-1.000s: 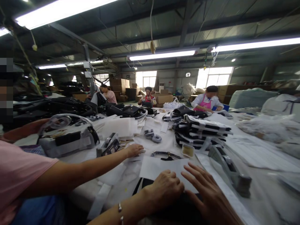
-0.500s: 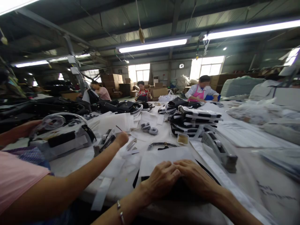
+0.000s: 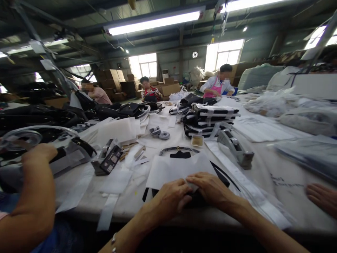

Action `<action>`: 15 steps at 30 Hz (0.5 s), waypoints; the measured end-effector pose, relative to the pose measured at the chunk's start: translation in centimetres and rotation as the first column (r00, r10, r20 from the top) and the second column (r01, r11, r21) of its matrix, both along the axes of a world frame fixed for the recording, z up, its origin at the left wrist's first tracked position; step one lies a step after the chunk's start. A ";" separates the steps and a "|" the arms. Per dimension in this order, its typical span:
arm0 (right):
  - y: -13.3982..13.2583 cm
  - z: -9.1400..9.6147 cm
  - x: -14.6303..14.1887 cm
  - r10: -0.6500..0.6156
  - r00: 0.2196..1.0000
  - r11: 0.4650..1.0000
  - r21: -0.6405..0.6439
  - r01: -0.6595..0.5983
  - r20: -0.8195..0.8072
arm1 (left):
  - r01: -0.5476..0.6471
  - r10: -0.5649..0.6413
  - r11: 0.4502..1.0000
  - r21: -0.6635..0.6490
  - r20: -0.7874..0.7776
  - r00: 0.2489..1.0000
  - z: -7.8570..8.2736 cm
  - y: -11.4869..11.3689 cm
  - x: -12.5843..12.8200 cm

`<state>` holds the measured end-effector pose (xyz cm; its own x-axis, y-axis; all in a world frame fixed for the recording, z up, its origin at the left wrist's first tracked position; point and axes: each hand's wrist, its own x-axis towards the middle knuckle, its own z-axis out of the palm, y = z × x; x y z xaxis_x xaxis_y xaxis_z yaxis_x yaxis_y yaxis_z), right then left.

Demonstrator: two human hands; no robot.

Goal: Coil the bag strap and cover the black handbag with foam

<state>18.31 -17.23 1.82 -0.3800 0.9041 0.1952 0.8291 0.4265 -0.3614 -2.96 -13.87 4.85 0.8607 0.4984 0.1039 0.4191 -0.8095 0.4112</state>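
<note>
A black handbag point(image 3: 180, 155) lies in front of me at the table's near edge, its wrapped handle pointing away. Over most of it is spread a white sheet point(image 3: 168, 170). My left hand point(image 3: 172, 195) has its fingers curled and pressed together at the sheet's near edge. Close beside it, my right hand point(image 3: 210, 186) pinches the same edge, a pale bit of it showing between the two hands. The fingertips are partly hidden, and the bag's near side is dark beneath my hands.
Tape dispensers stand left point(image 3: 106, 158) and right point(image 3: 237, 149). Beyond are a small tub point(image 3: 197, 140), wrapped rolls point(image 3: 164, 135) and a stack of wrapped black bags point(image 3: 210, 119). A co-worker's arm point(image 3: 39, 175) is at left; another person's hand point(image 3: 322, 200) at the right edge.
The co-worker's arm on the left has drawn back from the tape dispenser to the wrapped bag. My hands have parted slightly along the sheet's edge. Another hand has appeared at the right.
</note>
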 end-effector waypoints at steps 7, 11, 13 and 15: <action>0.1 0.5 -0.1 -0.001 1.000 1.000 -0.012 0.002 0.008 | 0.006 -0.007 1.000 -0.017 -0.072 0.997 1.8 2.7 0.2; 0.1 0.9 0.5 -0.002 1.000 1.000 -0.013 0.002 0.009 | -0.040 0.047 0.998 0.058 -0.135 0.990 3.3 4.1 0.7; 0.3 1.1 1.0 0.010 1.000 1.000 -0.026 -0.010 0.009 | -0.028 0.041 0.997 0.073 -0.172 0.984 3.7 4.3 1.0; 0.6 1.4 1.5 0.022 1.000 0.999 -0.040 -0.021 0.010 | -0.025 0.038 0.997 0.073 -0.196 0.980 3.5 4.2 1.4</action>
<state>19.84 -16.66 3.21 -0.4012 0.9028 0.1548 0.8239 0.4295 -0.3697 -1.56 -9.63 8.37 0.8517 0.5231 -0.0305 0.5119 -0.8184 0.2611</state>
